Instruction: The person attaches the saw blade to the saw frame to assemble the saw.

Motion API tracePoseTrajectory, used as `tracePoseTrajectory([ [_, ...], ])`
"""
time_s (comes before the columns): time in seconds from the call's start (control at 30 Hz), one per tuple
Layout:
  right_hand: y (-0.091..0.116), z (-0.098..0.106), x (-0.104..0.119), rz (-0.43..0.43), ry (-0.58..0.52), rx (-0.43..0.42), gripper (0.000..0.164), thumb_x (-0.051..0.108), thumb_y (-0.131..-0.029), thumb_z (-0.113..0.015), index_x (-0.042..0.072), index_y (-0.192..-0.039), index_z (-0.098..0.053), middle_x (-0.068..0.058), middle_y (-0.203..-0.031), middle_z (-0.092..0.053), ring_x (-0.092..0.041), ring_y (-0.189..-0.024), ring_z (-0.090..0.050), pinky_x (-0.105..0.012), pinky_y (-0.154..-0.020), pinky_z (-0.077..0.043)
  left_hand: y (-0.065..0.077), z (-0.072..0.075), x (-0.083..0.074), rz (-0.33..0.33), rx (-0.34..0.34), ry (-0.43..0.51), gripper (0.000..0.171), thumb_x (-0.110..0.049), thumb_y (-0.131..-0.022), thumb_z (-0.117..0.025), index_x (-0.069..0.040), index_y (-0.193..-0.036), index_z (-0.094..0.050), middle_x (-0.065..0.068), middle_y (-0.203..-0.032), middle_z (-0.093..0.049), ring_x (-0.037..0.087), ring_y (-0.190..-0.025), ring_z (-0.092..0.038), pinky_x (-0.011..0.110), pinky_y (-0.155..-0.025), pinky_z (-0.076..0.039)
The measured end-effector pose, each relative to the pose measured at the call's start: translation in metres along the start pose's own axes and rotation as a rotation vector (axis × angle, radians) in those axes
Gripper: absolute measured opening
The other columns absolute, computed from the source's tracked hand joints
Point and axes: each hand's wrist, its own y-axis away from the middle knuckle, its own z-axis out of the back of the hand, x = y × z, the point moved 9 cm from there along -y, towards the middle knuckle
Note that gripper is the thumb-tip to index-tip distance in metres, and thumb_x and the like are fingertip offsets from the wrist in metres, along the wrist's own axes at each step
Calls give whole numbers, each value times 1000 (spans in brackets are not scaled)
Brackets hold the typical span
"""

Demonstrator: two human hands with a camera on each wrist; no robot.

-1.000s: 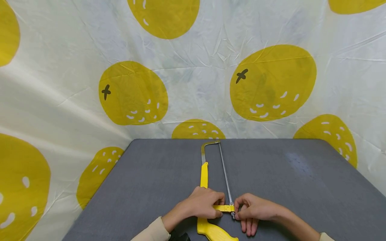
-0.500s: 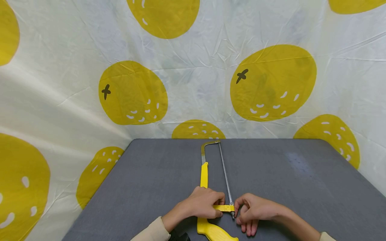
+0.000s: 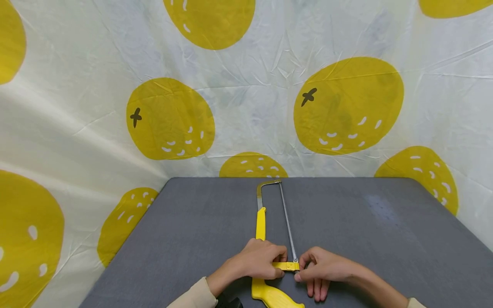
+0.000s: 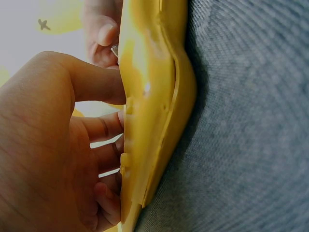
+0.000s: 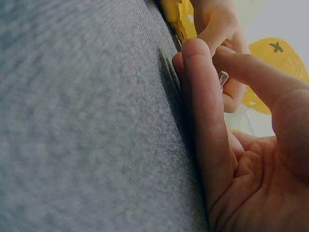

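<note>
A yellow-handled hacksaw (image 3: 261,222) lies on its side, its handle (image 3: 277,297) toward me. Its thin blade (image 3: 287,218) runs along the right. My left hand (image 3: 256,259) grips the near part of the frame, with thumb and fingers at the short yellow crossbar (image 3: 289,266). At the blade's near end, my right hand (image 3: 327,265) pinches the small metal tension screw (image 5: 223,79) between thumb and index finger; in the head view the thumb mostly covers it. The right hand's other fingers rest on the table. In the left wrist view, the yellow handle (image 4: 149,106) stands beside my curled fingers.
The saw lies on a grey cloth-covered table (image 3: 346,222), its far end close to the back edge. A white curtain (image 3: 254,115) with yellow fruit prints hangs behind and to the sides. Something black (image 3: 231,303) shows below the left wrist.
My right thumb drew back from the screw half a second ago and now lies over it again, farther left. The left hand and the hacksaw have stayed in place.
</note>
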Motion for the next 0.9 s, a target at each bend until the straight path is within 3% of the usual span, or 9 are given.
tracePoseTrajectory([
  [0.9,-1,0,0,17,10,36,16,11,-98,-62,-4,-100,-64,0,-68,-74,-3,-54,-69,-22,-48,-54,0,2,-2,-3,6,3,12,-38,-87,-71,-33,-86,-60,-15,-61,-45,4,-50,-41,26,-50,-31],
])
